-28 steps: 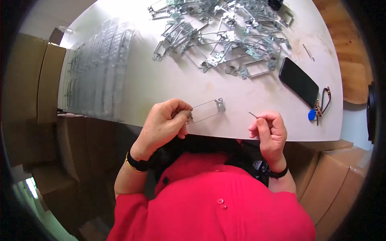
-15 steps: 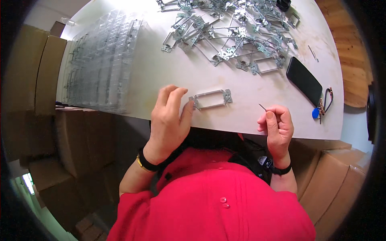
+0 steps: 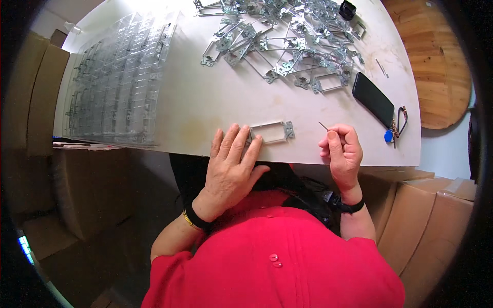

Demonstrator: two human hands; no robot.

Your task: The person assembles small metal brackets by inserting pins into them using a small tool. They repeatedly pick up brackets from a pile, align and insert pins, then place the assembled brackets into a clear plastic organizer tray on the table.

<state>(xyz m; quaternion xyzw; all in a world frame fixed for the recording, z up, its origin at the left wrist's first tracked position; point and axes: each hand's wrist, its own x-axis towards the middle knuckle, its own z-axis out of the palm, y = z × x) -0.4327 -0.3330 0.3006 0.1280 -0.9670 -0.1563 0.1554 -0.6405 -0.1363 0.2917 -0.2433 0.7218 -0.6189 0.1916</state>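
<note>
Close to the table's near edge lies a rectangular metal bracket frame (image 3: 288,130), two thin rods joining its end plates. My left hand (image 3: 233,167) rests flat with the fingers stretched out, and its fingertips cover the frame's left end plate. To the right of the frame, my right hand (image 3: 343,154) is closed in a pinch on a thin metal pin (image 3: 322,125). The pin's tip points up and to the left. At the back, a heap of similar metal bracket frames (image 3: 287,43) spreads over the white table (image 3: 190,97).
Clear plastic trays (image 3: 120,77) holding metal parts are stacked at the left. A black phone (image 3: 373,100) lies at the right by a keyring with a blue tag (image 3: 388,136). Two loose pins (image 3: 382,68) lie beyond it. Cardboard boxes (image 3: 431,215) stand below the table.
My left hand has flattened and come down onto the left end of the bracket frame. The right hand keeps its pinch on the pin. The whole view has shifted slightly.
</note>
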